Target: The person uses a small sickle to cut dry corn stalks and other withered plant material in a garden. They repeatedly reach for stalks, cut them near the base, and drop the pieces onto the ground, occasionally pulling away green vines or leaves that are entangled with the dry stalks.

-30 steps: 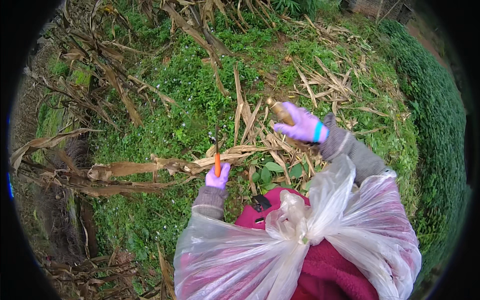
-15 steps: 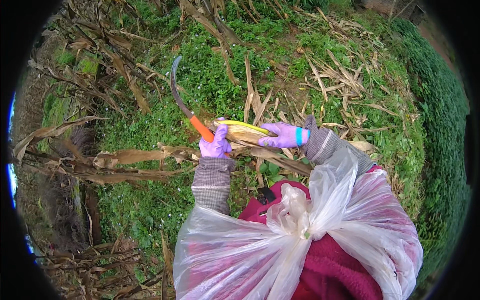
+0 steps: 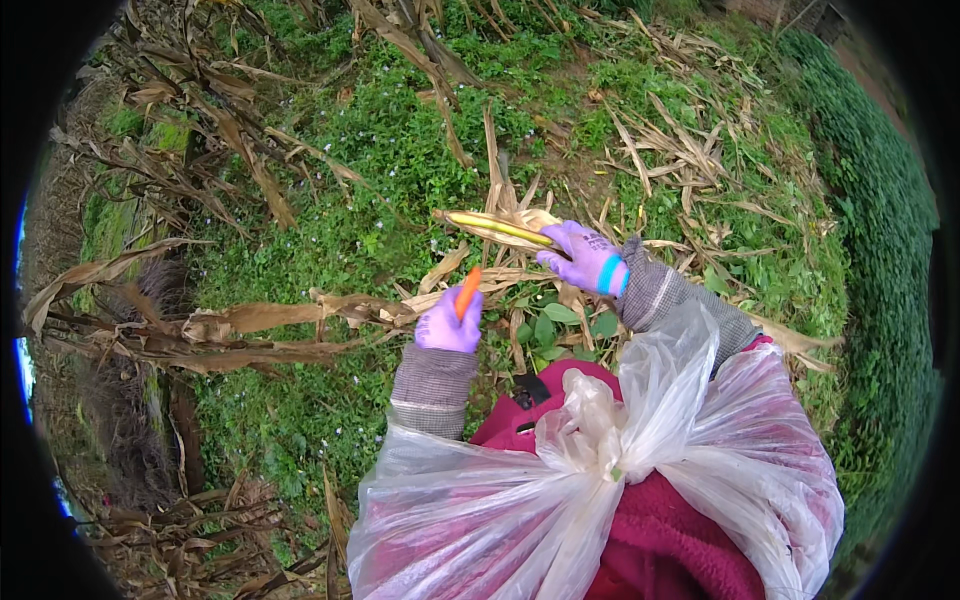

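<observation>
My left hand point(image 3: 449, 324), in a light purple glove, is closed round the orange handle of a sickle point(image 3: 467, 293). Its blade is hard to make out against the dry leaves beyond. To the right and a little farther off, my right hand point(image 3: 585, 258), also gloved in purple with a blue cuff, grips the end of a corn ear in dry tan husk point(image 3: 490, 224). The ear points left, and a smooth yellow-green strip, whose kind I cannot make out, runs along it. My two hands are apart, and the sickle handle does not touch the ear.
Dry corn stalks point(image 3: 260, 318) reach in from the left, almost to my left hand. Low green weeds point(image 3: 370, 180) cover the ground ahead. Loose dry husks and leaves point(image 3: 690, 150) lie at the far right. A tied translucent plastic sheet point(image 3: 450, 500) hangs across my front.
My left hand has come off the corn ear and moved right and nearer, turning the sickle so its blade no longer points far left. My right hand has lifted the ear slightly away.
</observation>
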{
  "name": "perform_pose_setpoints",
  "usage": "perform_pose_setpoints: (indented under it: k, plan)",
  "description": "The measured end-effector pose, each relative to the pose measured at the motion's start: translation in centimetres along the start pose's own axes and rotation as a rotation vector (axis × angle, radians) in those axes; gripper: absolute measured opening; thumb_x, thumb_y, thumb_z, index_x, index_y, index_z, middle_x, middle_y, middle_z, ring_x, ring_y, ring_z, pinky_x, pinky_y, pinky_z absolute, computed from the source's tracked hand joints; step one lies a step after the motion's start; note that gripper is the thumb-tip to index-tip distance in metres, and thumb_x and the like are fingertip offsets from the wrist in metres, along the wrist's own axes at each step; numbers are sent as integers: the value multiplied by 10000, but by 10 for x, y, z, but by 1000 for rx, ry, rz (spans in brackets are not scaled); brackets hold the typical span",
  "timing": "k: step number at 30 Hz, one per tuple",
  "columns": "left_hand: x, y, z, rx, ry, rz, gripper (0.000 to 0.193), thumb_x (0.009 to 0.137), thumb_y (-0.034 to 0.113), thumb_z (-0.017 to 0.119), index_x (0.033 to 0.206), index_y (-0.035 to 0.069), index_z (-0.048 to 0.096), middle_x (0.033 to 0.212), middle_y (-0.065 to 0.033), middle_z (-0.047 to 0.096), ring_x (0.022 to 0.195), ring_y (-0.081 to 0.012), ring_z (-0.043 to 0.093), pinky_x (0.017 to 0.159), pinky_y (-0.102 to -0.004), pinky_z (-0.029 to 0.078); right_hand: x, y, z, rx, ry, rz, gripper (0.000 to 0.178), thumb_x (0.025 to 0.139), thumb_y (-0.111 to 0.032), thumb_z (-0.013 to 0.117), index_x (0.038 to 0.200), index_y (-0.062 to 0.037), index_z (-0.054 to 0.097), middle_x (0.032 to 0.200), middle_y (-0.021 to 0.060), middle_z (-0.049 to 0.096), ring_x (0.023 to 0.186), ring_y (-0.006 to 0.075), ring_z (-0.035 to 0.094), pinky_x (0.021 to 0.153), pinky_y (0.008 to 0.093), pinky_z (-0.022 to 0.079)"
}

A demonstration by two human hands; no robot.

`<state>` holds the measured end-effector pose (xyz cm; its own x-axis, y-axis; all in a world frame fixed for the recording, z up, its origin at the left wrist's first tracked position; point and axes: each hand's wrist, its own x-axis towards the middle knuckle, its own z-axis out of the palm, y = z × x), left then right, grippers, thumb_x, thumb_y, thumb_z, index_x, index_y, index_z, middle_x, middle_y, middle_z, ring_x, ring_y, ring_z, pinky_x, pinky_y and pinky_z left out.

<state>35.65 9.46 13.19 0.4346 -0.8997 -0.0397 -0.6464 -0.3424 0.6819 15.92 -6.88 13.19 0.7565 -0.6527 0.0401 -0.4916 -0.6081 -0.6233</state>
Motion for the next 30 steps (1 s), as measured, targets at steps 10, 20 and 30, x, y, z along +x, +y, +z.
perform_pose_setpoints:
  k: [10,20,30]
  plan:
    - [-3,3,12,296,-136,54,222,883,308,529,951,105,590,749,-183,629,714,-363,630,640,-463,484,-13,-28,6,-38,-8,20,332,894,-359,504,832,-40,575,744,185,599,738,372,600,678,470,461]
    - [0,-75,38,348,-173,276,190,850,254,553,982,130,612,783,-147,646,703,-341,636,605,-438,501,-59,-22,-24,135,-365,104,381,914,-384,479,1005,-43,621,843,203,631,815,368,612,758,447,469]
    - [-27,-156,47,216,-429,-211,302,828,404,612,966,139,650,790,-118,657,731,-299,640,695,-401,497,-68,21,-125,242,101,-6,363,957,-354,433,787,-50,536,619,56,507,566,182,498,561,338,430]
